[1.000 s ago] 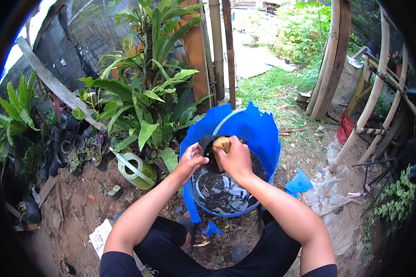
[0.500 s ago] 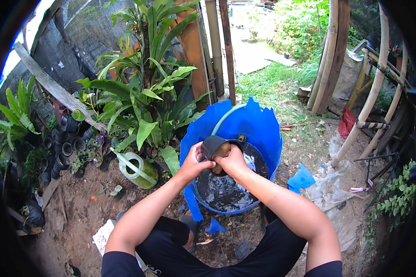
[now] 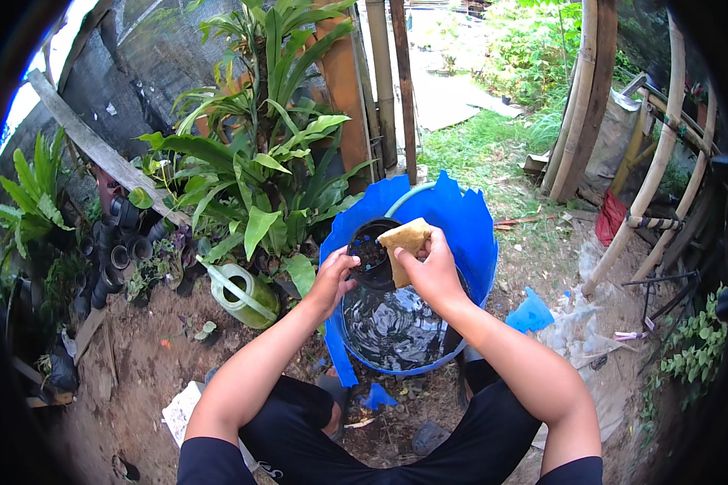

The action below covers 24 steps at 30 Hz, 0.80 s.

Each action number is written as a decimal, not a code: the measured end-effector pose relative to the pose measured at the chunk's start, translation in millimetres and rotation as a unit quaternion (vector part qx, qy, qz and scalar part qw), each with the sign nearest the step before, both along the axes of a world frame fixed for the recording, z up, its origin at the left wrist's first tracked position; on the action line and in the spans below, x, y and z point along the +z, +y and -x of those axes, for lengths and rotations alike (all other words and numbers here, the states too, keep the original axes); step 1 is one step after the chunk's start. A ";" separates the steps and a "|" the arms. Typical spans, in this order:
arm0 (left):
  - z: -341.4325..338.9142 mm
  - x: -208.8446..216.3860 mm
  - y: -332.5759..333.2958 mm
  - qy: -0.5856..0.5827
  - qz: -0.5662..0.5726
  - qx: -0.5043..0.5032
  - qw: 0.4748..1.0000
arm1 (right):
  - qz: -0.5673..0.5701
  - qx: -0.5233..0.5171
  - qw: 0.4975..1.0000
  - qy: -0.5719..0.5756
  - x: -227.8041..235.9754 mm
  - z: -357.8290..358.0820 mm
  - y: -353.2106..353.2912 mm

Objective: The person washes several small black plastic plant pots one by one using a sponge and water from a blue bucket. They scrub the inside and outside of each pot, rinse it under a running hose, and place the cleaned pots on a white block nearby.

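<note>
My left hand (image 3: pixel 336 279) grips the rim of a small black plastic plant pot (image 3: pixel 370 252), tilted so its dirty inside faces me. My right hand (image 3: pixel 435 267) holds a yellow-brown sponge (image 3: pixel 404 239) against the pot's right edge. Both hands are over a broken blue plastic tub (image 3: pixel 469 234) with jagged walls, filled with dark water (image 3: pixel 392 327). A pale green hose (image 3: pixel 404 198) curves into the tub from behind.
A green watering can (image 3: pixel 243 293) lies on the dirt left of the tub. Leafy plants (image 3: pixel 251 178) rise behind it, and stacked black pots (image 3: pixel 113 259) lie far left. Bamboo poles (image 3: pixel 582 121) stand to the right, with blue plastic shards (image 3: pixel 530 311) on the ground.
The pot has been lifted and turned so its opening faces me, and my right hand has brought the sponge up onto its rim.
</note>
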<state>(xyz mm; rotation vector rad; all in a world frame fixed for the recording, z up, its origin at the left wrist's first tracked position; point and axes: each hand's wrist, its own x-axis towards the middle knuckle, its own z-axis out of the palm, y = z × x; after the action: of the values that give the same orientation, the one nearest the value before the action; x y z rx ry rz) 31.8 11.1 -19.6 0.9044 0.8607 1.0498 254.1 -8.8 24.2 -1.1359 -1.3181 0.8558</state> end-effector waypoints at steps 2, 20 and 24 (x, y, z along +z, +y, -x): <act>2.7 -0.6 0.6 -0.026 0.004 -0.014 1.000 | -0.014 0.000 1.000 0.011 6.3 -1.5 -2.8; 0.5 1.4 0.2 -0.053 0.024 0.011 0.998 | -0.023 0.023 0.999 0.005 21.4 -2.1 -8.3; 2.0 0.6 0.4 -0.045 0.041 0.011 0.998 | -0.001 0.047 0.991 0.126 20.2 2.6 -9.0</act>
<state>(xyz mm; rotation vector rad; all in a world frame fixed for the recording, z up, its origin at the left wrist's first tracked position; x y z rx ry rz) 29.7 11.5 -19.0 0.7737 0.8338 1.0595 251.5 -17.8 44.4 -0.9357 -1.1684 1.0307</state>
